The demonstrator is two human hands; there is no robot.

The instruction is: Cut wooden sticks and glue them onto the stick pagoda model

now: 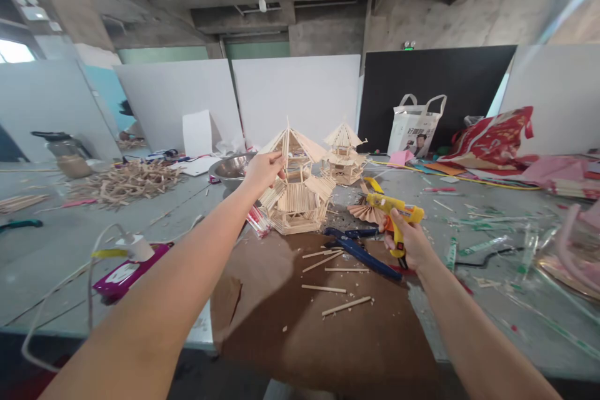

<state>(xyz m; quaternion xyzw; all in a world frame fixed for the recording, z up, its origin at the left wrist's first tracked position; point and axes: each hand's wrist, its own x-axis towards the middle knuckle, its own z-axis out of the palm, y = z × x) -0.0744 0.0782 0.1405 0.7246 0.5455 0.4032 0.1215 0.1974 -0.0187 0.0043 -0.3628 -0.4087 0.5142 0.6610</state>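
Note:
A pavilion model (300, 203) built of thin wooden sticks stands on the brown board (281, 350), with a pointed roof over a wider lower tier. My left hand (266, 170) is closed at the left edge of its upper roof; the fingertips are partly hidden. In my right hand (410, 240) is a yellow glue gun (391, 205), its nozzle pointing left, apart from the model. Blue-handled pliers (368, 254) lie just left of that hand. Several loose wooden sticks (347, 306) are scattered on the board in front of the model.
Behind stands a smaller stick pavilion (344, 156). A metal bowl (229, 170) and a pile of sticks (129, 182) are on the left, near a purple power strip (134, 272). Plastic wrappers (487, 244) litter the right; a white bag (415, 128) stands at the back.

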